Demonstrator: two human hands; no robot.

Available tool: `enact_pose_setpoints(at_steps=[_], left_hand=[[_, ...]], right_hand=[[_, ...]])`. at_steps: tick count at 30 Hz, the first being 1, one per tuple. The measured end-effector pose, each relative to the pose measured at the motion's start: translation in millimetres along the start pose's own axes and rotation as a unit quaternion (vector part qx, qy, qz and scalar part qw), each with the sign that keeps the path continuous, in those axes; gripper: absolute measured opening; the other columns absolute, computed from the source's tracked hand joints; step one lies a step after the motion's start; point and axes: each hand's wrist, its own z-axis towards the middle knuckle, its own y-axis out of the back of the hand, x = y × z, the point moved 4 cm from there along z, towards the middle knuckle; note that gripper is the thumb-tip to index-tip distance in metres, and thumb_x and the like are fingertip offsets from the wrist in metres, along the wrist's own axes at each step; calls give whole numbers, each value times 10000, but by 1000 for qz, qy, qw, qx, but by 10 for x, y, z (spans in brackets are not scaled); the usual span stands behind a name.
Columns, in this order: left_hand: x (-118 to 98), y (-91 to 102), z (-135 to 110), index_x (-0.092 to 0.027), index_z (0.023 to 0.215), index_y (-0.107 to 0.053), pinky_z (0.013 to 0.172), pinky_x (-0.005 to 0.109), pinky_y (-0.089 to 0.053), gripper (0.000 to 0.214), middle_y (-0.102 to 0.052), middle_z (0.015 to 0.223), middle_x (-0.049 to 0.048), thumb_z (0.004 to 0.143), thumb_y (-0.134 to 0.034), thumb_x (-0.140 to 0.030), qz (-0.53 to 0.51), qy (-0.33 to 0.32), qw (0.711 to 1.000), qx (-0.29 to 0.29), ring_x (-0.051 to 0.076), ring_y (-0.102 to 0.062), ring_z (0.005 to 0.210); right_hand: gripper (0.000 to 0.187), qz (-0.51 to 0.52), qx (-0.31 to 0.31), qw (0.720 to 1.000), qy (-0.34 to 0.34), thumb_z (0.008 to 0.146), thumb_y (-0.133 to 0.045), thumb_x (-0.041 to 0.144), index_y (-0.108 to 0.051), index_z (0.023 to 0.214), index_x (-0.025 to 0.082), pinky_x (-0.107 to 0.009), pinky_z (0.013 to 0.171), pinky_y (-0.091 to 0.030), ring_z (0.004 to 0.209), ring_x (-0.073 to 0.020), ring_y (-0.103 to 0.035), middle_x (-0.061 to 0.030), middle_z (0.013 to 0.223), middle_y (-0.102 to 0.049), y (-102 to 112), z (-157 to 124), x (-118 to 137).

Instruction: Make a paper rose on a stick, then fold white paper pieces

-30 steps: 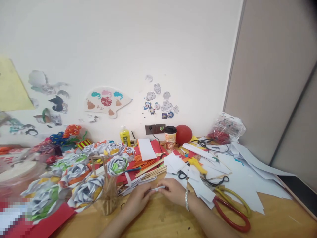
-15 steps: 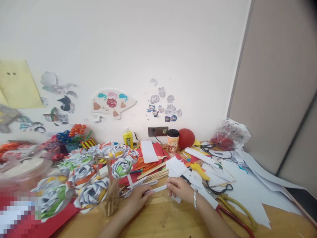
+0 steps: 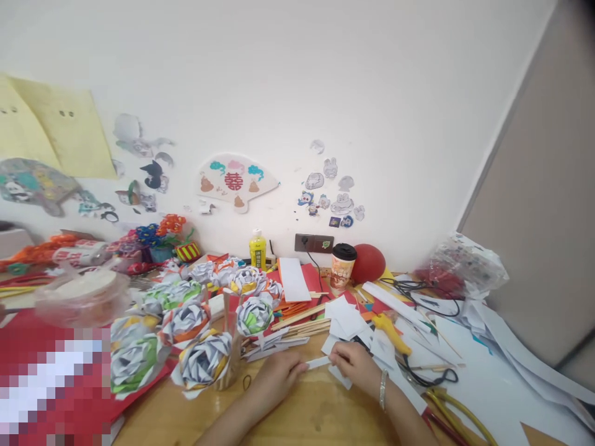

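A narrow white paper strip (image 3: pixel 318 363) is stretched just above the wooden table between my two hands. Its left end is pinched in my left hand (image 3: pixel 280 376), thumb against fingers. My right hand (image 3: pixel 357 367), with a silvery bracelet at the wrist, is closed on the other end. Under the right hand a white paper piece (image 3: pixel 341 378) sticks out; whether it belongs to the strip I cannot tell. Left of my hands stand folded paper flowers (image 3: pixel 204 364) in white, yellow, green and orange. Cut white paper squares (image 3: pixel 346 319) lie just beyond my fingers.
A yellow glue gun (image 3: pixel 392 333) with a black cord lies to the right, near yellow-and-red handles (image 3: pixel 458 412). Wooden sticks (image 3: pixel 307 328), a lidded cup (image 3: pixel 343 272), a yellow bottle (image 3: pixel 257 251) and a red balloon (image 3: pixel 369 263) stand or lie toward the wall.
The view has swung left, so everything sits farther right in the picture. Both hands keep hold of the paper strip, with little other movement.
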Motion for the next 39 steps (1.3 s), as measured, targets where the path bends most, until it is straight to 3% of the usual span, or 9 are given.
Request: enact_pose_setpoints(at_steps=[5,8,11,15,18,23,27,33,39], left_hand=[[-86,-49,-39,-170,649,-594,549,230,-328,343,-611,636,14,879,-426,-361,38,-25,999,-20,157,-532,607],[-116,-74,-53,-168,654,-609,597,258,-364,282,-630,672,44,851,-468,-312,53,-37,998,-24,182,-548,650],[-144,-103,-46,-162,716,-625,715,301,-394,192,-652,782,85,824,-473,-206,69,-64,995,-26,218,-567,785],[-121,-142,-21,-152,737,-628,744,334,-405,195,-657,805,116,813,-448,-158,80,-77,994,-24,246,-577,827],[-75,-152,-9,-151,713,-622,704,335,-417,243,-656,774,125,835,-413,-177,74,-60,995,-32,245,-592,768],[-22,-137,-19,-155,714,-612,645,303,-426,213,-656,744,101,820,-429,-186,27,8,997,-71,225,-601,706],[0,-94,-36,-160,880,-608,706,293,-434,199,-657,853,83,818,-420,-179,-35,65,991,-112,208,-595,790],[-64,-177,-45,-166,966,-581,823,332,-429,338,-638,943,89,871,-380,-420,-285,79,946,-132,221,-568,894],[-114,-331,-56,-165,1130,-510,984,333,-344,421,-586,1159,105,871,-363,-463,-413,67,897,-143,226,-484,1134]], right_hand=[[370,-2,-29,1000,-1,884,-343,389,-498,617,186,-245,559,-359,537,-141,-477,19,524,-492,158,-16,-104],[409,-29,-62,998,-7,921,-266,381,-537,692,178,-261,591,-381,594,-164,-519,-12,595,-546,177,121,9],[360,-100,-37,994,25,934,-280,306,-604,866,167,-269,692,-407,757,-181,-568,-52,800,-628,-4,404,250],[110,-129,30,989,66,787,-576,235,-661,835,183,-286,799,-389,902,-216,-551,-55,873,-639,-358,754,447],[204,-144,58,984,84,681,-676,186,-665,884,188,-292,813,-389,938,-226,-538,-62,952,-624,-528,830,465],[126,-154,34,986,50,719,-570,76,-652,792,138,-339,819,-398,937,-253,-547,-109,923,-630,-503,730,390],[172,-124,-7,992,8,823,-459,130,-631,836,139,-314,747,-446,839,-221,-589,-90,858,-644,-372,539,343],[308,153,-73,985,31,909,-368,314,-639,965,178,-315,769,-483,855,-214,-620,-70,923,-676,-367,160,433],[259,-10,-55,993,107,882,-402,224,-657,926,208,-347,833,-456,935,-218,-582,-88,982,-654,-341,-44,534]])
